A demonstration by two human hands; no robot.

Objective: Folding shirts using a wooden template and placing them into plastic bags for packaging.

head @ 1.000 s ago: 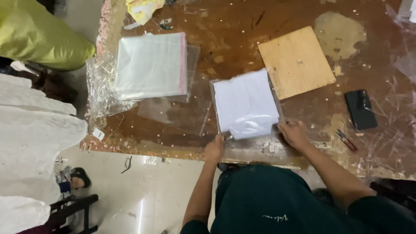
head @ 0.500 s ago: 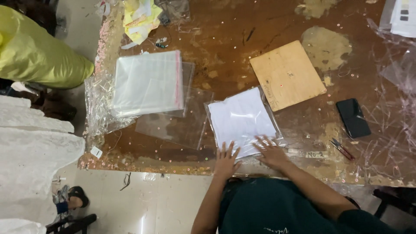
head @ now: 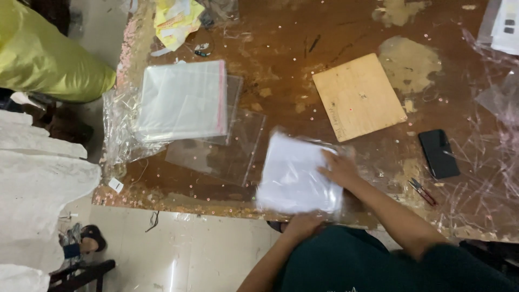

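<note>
Bench [head: 303,32]: worn brown top, paint patches and small pale specks scattered over it
White packet [head: 294,173]: folded white item inside a clear sleeve, blurred, lying at the near edge of the bench, partly overhanging it
Right hand [head: 339,167]: rests flat on the right side of the white packet, fingers [head: 327,160] lying close together and pointing left across it
Left hand [head: 303,224]: at the packet's near edge, below the bench rim; fingers hidden under the packet, cannot tell whether spread or pinching
Clear bag [head: 216,151]: empty, flat on the bench just left of the packet, apart from it
Stack of clear bags [head: 181,100]: pink strip along its right edge, lies further left and back, on crumpled plastic wrap [head: 116,135] at the bench's left edge
Wooden board [head: 358,96]: pale square, tilted, behind the right hand, near but not touching the packet
Black phone [head: 438,153]: face down, right of the board
Small red-handled tool [head: 421,191]: just below the phone, near the right forearm
Yellow-green sack [head: 48,59]: off the bench, far left
White sacks [head: 38,184]: below it, on the floor side
</note>
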